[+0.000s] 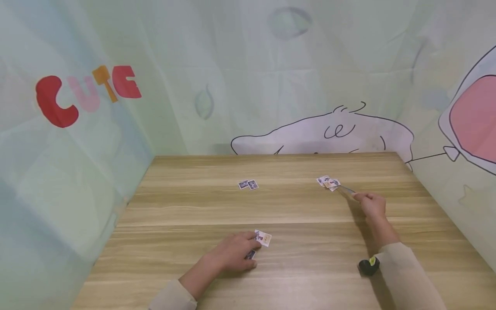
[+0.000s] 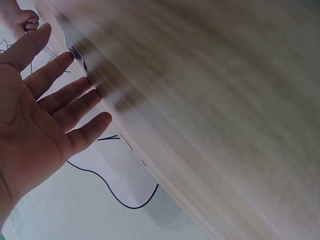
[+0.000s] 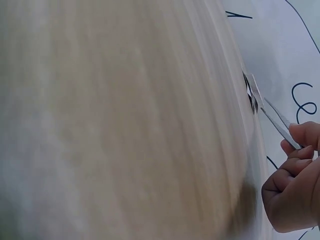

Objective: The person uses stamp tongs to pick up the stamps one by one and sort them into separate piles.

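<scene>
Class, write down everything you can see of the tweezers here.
The tweezers are slim, grey and metallic-looking, with two narrow arms tapering to points; one shows what look like ridges. The right hand pinches them, hiding their back end. The tips stand apart in the right wrist view. In the head view they slant forward and left toward overlapping cards at the far right of the table; whether they touch a card cannot be told.
</scene>
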Action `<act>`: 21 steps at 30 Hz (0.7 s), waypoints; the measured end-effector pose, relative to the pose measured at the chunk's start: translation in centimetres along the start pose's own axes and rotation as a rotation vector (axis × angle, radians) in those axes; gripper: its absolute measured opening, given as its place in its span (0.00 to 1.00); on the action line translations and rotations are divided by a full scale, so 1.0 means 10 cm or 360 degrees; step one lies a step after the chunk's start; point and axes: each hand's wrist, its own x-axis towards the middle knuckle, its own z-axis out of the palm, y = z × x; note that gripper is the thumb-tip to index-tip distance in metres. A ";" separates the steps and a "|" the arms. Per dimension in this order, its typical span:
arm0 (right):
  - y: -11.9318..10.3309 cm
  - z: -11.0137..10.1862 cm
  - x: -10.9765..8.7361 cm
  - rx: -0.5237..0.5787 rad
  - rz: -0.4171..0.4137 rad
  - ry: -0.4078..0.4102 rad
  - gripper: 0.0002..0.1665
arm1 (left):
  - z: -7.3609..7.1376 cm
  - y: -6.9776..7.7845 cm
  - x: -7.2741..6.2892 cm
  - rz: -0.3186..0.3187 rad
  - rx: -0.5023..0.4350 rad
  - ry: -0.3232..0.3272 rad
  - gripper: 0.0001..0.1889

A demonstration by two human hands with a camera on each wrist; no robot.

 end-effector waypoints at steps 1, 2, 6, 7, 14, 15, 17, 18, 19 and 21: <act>0.01 0.00 0.00 0.0002 0.0003 0.0002 0.10 | 0.00 0.00 0.00 -0.0001 -0.0003 0.0000 0.24; 0.01 0.00 0.00 -0.0001 -0.0004 0.0009 0.10 | 0.00 0.00 0.00 -0.0002 -0.0006 0.0000 0.24; 0.04 0.00 -0.02 -0.0035 -0.0047 0.0048 0.11 | -0.01 0.00 -0.01 -0.0004 -0.0012 0.0000 0.24; 0.04 0.00 -0.02 -0.0048 -0.0062 0.0066 0.11 | -0.01 0.01 0.00 -0.0001 -0.0012 0.0003 0.24; 0.03 -0.06 -0.06 -0.0092 -0.0098 0.0118 0.18 | -0.04 0.01 0.01 0.0000 -0.0024 0.0003 0.24; 0.04 -0.06 -0.06 -0.0103 -0.0095 0.0118 0.18 | -0.04 0.01 0.01 -0.0003 -0.0025 -0.0002 0.24; 0.04 -0.06 -0.07 -0.0109 -0.0087 0.0113 0.20 | -0.03 0.01 0.00 -0.0006 -0.0023 -0.0012 0.24; 0.04 -0.06 -0.08 -0.0105 -0.0086 0.0110 0.21 | -0.03 0.01 0.00 -0.0008 -0.0024 -0.0018 0.25; 0.04 -0.06 -0.08 -0.0108 -0.0082 0.0109 0.21 | -0.03 0.01 0.00 -0.0010 -0.0024 -0.0023 0.25; 0.05 -0.06 -0.09 -0.0114 -0.0071 0.0105 0.22 | -0.02 0.00 0.00 -0.0005 -0.0028 -0.0017 0.25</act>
